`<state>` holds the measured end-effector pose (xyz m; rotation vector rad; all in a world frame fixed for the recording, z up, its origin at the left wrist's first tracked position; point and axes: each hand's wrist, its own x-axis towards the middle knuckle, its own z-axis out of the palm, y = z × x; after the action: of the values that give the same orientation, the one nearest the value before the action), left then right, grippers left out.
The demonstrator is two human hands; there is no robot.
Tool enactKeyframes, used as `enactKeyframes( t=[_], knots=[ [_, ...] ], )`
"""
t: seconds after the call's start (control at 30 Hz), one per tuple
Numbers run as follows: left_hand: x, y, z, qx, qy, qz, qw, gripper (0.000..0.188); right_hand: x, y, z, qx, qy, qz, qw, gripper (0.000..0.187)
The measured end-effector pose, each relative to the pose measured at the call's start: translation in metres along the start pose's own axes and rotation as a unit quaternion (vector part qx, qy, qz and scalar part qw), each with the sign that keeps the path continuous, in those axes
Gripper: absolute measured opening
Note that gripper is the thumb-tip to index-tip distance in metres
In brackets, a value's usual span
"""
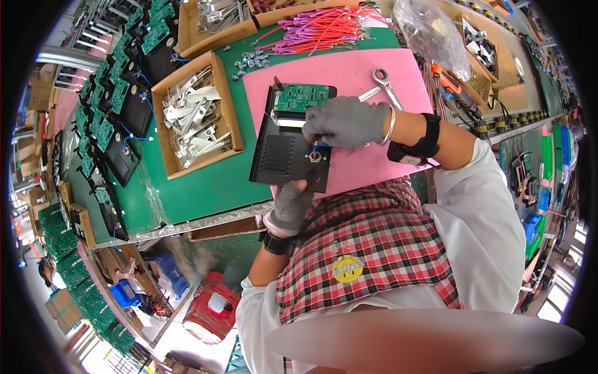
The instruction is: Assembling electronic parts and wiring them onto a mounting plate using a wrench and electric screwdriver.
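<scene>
A black metal panel (277, 153) with slotted vents lies on a pink mat (398, 75). Its far end carries a green circuit board (302, 96) with a silver bracket (289, 118) along the near side. My left hand (291, 209), in a grey glove, grips the panel's near edge, thumb on top. My right hand (349, 121), gloved too, is closed over the panel's right side beside the board; what its fingertips pinch is hidden. A blue wire (322, 146) shows under it, near a round metal nut (315, 156). Beyond my right hand lie ratchet wrenches (381, 78).
A cardboard box (198, 115) of silver brackets stands to the left. Several finished-looking panels with boards (118, 140) line the far left. Red and purple wires (314, 30) and small bolts (252, 61) lie at the back. An orange power screwdriver (455, 90) rests at the right.
</scene>
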<state>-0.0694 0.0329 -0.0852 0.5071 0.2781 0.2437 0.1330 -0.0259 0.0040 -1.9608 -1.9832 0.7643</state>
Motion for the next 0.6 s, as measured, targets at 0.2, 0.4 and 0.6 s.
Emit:
enactKeyframes(
  t=[0.2, 0.4, 0.6],
  knots=[
    [-0.001, 0.001, 0.005, -0.006, 0.032, -0.008, 0.999, 0.061, 0.006, -0.006, -0.011, -0.095, -0.054, -0.014, 0.994, 0.009],
    [-0.004, 0.0, 0.002, 0.016, 0.051, 0.006, 0.999, 0.061, 0.011, -0.006, -0.012, -0.16, -0.084, -0.008, 0.983, 0.01],
    [-0.002, 0.004, 0.011, 0.009, 0.043, 0.0, 0.999, 0.057, 0.012, 0.004, -0.01, -0.129, -0.076, -0.041, 0.988, 0.013]
  ],
)
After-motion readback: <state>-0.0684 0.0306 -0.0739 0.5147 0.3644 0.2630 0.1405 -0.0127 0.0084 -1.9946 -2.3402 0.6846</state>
